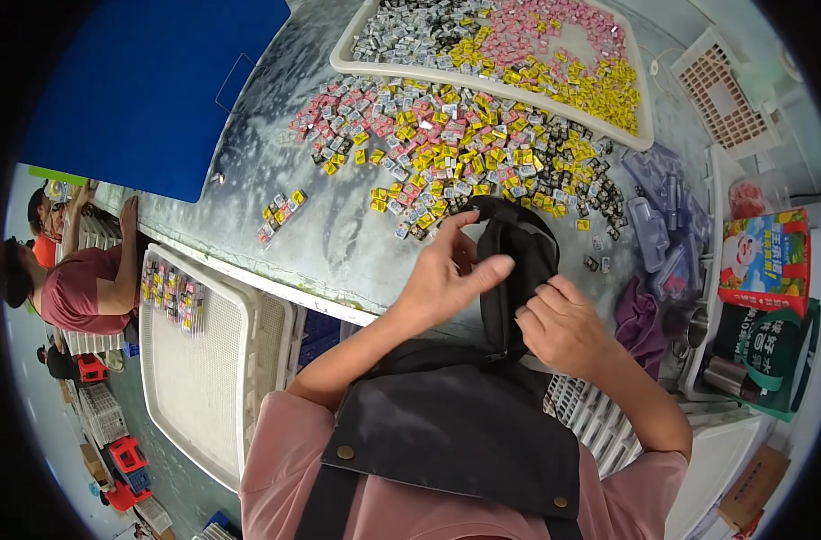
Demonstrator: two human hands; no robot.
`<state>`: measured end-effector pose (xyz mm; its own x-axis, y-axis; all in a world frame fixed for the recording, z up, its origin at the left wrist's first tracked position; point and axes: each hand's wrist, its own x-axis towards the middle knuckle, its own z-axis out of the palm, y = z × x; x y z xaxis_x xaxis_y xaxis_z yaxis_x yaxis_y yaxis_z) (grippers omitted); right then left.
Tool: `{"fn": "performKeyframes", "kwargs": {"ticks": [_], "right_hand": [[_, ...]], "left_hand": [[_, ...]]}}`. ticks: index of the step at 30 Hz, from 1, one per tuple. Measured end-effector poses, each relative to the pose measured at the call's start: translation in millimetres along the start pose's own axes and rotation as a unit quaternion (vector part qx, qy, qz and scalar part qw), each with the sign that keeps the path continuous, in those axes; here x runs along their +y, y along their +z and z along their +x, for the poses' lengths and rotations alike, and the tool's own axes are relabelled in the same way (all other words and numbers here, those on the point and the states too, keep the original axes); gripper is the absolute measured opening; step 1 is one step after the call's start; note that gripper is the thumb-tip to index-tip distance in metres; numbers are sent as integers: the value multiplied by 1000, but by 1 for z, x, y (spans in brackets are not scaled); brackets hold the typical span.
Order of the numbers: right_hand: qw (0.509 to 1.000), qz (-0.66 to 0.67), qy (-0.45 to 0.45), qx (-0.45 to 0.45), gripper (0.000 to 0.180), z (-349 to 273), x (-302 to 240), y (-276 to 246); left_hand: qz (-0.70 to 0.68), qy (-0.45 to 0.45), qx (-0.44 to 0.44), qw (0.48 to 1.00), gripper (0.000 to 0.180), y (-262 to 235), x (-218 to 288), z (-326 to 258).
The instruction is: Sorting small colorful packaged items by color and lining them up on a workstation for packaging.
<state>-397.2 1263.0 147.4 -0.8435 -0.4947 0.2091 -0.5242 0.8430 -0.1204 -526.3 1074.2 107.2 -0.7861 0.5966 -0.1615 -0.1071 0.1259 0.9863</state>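
Note:
My left hand and my right hand both grip a black fabric pouch held upright in front of my chest, above the near edge of the grey table. The left thumb presses on the pouch's side and the right hand pinches its lower part. Just beyond the pouch lies a wide spread of small wrapped candies in pink, yellow, silver and black.
A white tray of sorted candies sits at the far side. Clear plastic packs, a purple cloth, a colourful box and a white basket stand right. White mesh trays and another person are at the left.

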Motion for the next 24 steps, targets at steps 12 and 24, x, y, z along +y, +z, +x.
{"fn": "performKeyframes", "kwargs": {"ticks": [12,24], "right_hand": [[993,-11,76,-85,21,-8,6,-7],[994,-32,-69,-75,21,23,13,6]], "left_hand": [[134,-44,-22,990,58,-1,8,-16],[17,28,-57,998,55,9,2,-11]]}}
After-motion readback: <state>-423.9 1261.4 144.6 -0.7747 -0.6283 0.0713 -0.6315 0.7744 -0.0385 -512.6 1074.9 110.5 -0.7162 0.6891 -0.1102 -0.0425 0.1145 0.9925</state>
